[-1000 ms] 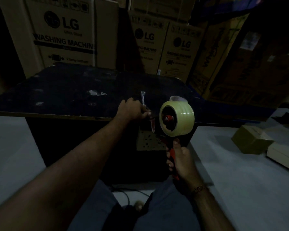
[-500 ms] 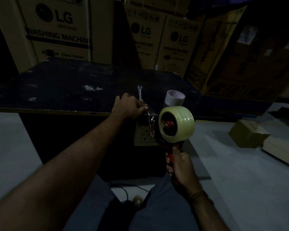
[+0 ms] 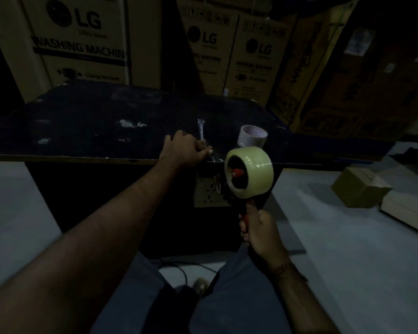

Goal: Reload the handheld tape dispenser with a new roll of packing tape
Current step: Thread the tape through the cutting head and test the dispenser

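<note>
A full roll of clear packing tape [image 3: 253, 172] sits on the red hub of the handheld tape dispenser [image 3: 237, 175]. My right hand [image 3: 258, 225] grips the dispenser's red handle from below, holding it upright in front of the table edge. My left hand [image 3: 184, 151] is closed on the free end of the tape [image 3: 201, 130], a crumpled clear strip that sticks up past my fingers. A stretch of tape runs from that hand down to the dispenser's front. An empty white tape core [image 3: 252, 136] stands on the dark table [image 3: 82, 126] behind the roll.
Large cardboard washing machine boxes [image 3: 77, 44] are stacked behind the table. A small cardboard box [image 3: 360, 186] and a flat pale box [image 3: 408, 210] lie on the grey floor at the right. A socket panel [image 3: 208, 191] is fixed on the table's front. A cable lies on the floor by my legs.
The dispenser has dropped a little, so the white core on the table shows fully behind the roll. My left hand keeps its hold on the tape end near the table edge.
</note>
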The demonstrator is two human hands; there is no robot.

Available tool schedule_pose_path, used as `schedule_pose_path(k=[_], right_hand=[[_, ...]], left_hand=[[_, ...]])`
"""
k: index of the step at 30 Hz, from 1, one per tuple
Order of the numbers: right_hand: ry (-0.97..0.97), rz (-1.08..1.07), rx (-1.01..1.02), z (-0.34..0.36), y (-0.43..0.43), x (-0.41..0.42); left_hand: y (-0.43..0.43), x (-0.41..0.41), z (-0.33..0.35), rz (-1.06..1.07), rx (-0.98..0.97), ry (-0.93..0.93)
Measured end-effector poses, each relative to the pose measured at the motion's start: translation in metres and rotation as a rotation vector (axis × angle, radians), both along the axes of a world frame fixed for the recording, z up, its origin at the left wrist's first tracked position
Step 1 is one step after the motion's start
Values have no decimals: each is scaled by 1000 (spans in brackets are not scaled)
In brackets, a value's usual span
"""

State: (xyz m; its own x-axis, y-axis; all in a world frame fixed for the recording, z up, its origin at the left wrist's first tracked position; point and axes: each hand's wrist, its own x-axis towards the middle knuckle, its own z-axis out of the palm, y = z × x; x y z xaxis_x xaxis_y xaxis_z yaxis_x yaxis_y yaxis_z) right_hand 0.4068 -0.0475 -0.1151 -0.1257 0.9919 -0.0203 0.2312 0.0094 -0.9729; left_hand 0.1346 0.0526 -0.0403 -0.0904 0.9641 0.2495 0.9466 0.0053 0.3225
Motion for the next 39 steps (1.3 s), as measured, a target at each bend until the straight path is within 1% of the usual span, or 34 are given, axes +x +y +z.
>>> schedule_pose_path(k=[2,4,6,8,10,13,15,18,19,22,24,29,32,36,38,39], right_hand=[[101,-44,-74,-2,-2,-8],[117,-47,-92,-2,-4,-14],[32,-18,-28,-2,-1,-13],[-103,30,94,-4,3,-6],[-220,53,172,-8,8,3],[-285,29,201,-10,17,5],[-253,17,137,-8,18,2],[-206,-22,-107,-30,4,2],[-172,-37,-145,-43,-2,5],[-54,-81,-180,-57,-9,6],[12,-106,-200,-48,-3,1],[0,-53,-185,-28,1,0],[-14,-34,-178,-20,-5,6],[-9,-28,-82,-5,-13,12],[0,-29,-9,7,-16,14],[-4,-26,22,14,-16,14]], left_hand=[[1,0,-2,3,11,-6],[0,0,-2,8,19,-6],[-1,2,-1,12,24,-4],[-2,3,1,15,27,-12],[-3,4,2,9,23,-16],[-4,3,3,8,9,-8],[-4,3,3,10,11,-20],[-4,3,1,8,27,-32],[-4,2,-1,9,36,-33],[-1,0,-3,-2,42,-25],[1,0,-3,-3,34,-26],[1,-4,-5,-2,30,-50],[-2,-3,-2,-25,68,-92],[-7,-4,4,-18,49,-233],[-8,-4,6,-11,17,-385],[-8,-5,6,-18,24,-514]])
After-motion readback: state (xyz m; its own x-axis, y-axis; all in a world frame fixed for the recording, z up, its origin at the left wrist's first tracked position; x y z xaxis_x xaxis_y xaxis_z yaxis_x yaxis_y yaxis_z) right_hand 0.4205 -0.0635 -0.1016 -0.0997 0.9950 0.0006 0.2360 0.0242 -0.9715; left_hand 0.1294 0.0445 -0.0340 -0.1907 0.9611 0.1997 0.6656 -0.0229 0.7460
